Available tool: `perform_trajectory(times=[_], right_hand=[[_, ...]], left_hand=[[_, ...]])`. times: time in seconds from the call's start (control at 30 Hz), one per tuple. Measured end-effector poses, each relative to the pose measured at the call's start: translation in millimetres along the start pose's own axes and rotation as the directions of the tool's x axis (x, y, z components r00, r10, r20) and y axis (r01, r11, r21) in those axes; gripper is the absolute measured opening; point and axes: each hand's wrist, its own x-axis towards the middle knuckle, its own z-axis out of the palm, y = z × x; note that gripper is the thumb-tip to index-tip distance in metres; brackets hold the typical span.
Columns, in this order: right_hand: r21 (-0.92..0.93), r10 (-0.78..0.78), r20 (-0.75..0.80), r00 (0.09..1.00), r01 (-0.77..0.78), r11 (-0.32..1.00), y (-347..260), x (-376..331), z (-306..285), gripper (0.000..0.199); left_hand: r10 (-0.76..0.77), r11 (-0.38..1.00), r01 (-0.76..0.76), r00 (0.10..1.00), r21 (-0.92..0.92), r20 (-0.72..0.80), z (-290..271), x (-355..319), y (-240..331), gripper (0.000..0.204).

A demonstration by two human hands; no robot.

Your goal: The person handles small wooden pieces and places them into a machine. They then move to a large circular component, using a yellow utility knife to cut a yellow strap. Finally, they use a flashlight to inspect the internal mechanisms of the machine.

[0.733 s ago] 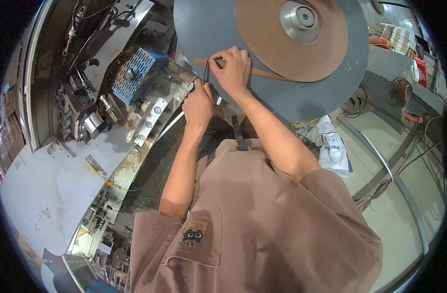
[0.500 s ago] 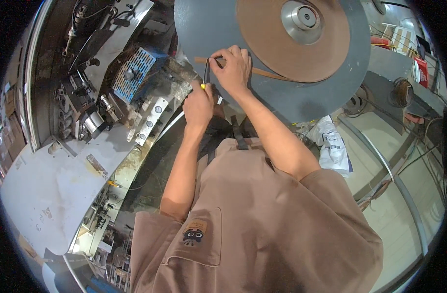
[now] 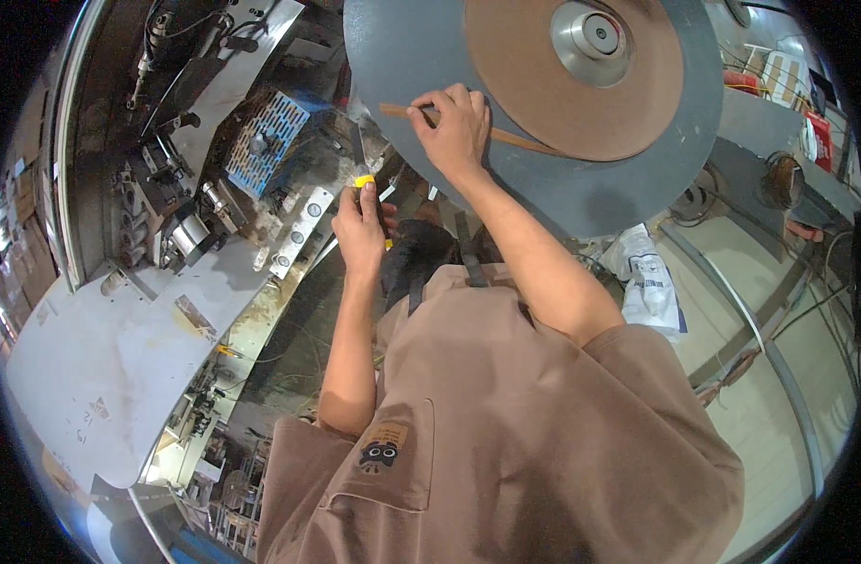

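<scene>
My left hand [image 3: 360, 235] is closed around the yellow-and-black handle of a utility knife [image 3: 365, 180]. Its dark blade points up and away from me, a little left of the grey disc's edge. My right hand [image 3: 455, 132] pinches a narrow brown strip [image 3: 524, 143] between thumb and fingers, and a short end sticks out to the left of the thumb. To the right, this strip runs into a large brown coil [image 3: 517, 70] wound around a metal hub [image 3: 588, 42]. The coil lies on a big round grey disc [image 3: 402, 56].
A machine with a slotted blue cover [image 3: 266, 141] and a panel of round knobs [image 3: 302, 230] stands left of my hands. Nearer is a pale grey tabletop [image 3: 101, 367]. At right lie a white plastic bag [image 3: 649, 287], a grey pipe [image 3: 795, 395] and loose cables.
My left hand has drawn the knife back toward me and left, away from the strip's end. My right hand keeps its pinch on the strip. The view has shifted slightly.
</scene>
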Motion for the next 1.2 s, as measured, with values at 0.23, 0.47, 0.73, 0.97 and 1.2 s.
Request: perform_trajectory(times=[0.23,0.47,0.73,0.97,1.2], right_hand=[[0.003,-0.005,0.029,1.0,0.005,1.0,0,2,2,0.011],[-0.001,-0.002,0.001,1.0,0.002,1.0,-1,2,0,0.012],[-0.008,0.011,0.019,1.0,-0.011,1.0,-3,1,-1,0.013],[0.011,0.005,0.008,1.0,-0.005,1.0,0,0,0,0.014],[0.02,0.005,0.004,1.0,-0.006,1.0,-1,0,0,0.015]], left_hand=[[0.115,0.993,-0.115,0.993,-0.008,-0.019,4,-11,9,0.03],[0.122,0.992,-0.121,0.991,0.025,-0.051,9,-3,4,0.028],[0.391,0.788,-0.328,0.92,0.521,-0.013,17,15,-2,0.028],[0.476,0.648,-0.414,0.875,0.639,0.084,31,16,22,0.035],[0.467,0.627,-0.409,0.878,0.663,0.1,36,17,18,0.036]])
